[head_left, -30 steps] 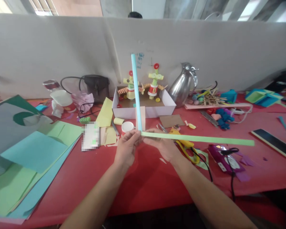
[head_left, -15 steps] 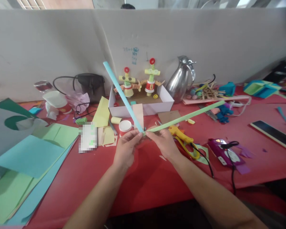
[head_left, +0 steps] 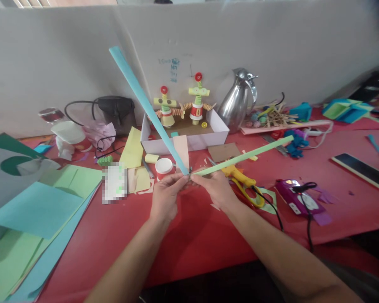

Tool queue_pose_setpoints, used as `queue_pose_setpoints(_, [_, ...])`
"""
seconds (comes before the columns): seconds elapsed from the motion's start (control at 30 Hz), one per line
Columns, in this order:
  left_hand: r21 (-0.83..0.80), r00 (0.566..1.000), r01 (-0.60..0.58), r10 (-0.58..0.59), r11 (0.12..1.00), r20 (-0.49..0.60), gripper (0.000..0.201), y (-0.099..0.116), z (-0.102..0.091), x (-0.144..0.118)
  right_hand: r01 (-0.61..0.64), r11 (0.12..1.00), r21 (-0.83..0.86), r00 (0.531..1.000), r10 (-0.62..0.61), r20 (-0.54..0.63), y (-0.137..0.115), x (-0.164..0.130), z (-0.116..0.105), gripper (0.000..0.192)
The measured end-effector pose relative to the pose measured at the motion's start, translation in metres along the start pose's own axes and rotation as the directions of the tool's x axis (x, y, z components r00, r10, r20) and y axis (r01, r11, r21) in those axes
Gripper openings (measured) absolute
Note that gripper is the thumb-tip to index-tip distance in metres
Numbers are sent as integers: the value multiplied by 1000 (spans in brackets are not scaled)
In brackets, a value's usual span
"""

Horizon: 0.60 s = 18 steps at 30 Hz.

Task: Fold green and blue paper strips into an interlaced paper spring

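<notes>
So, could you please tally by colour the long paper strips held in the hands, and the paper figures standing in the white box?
Blue paper strip: 1, pinched at its lower end by the left hand.
Green paper strip: 1, pinched at its end by the right hand.
Paper figures in the white box: 2, the left figure and the right figure.
Total: 4.

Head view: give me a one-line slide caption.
Left hand and right hand pinch the joined ends of a blue paper strip and green paper strip above the red table.
</notes>
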<state>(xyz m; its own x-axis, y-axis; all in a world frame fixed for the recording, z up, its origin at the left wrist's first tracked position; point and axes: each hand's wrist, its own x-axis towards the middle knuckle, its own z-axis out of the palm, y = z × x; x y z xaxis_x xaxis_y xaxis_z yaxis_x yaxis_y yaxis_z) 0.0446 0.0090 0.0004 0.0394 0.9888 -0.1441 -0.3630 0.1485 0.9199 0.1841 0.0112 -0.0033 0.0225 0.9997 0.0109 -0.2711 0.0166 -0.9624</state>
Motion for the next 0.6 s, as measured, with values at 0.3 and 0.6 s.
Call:
queue_pose_setpoints(0.3, [0, 994, 76, -75, 997, 75, 24, 5, -9, 5, -31, 999, -18, 999, 30, -14, 0, 3, -4, 13])
queue_pose_setpoints(0.6, [33, 997, 66, -67, 997, 30, 21, 7, -8, 5, -45, 997, 62, 999, 44, 12, 2, 1, -2, 14])
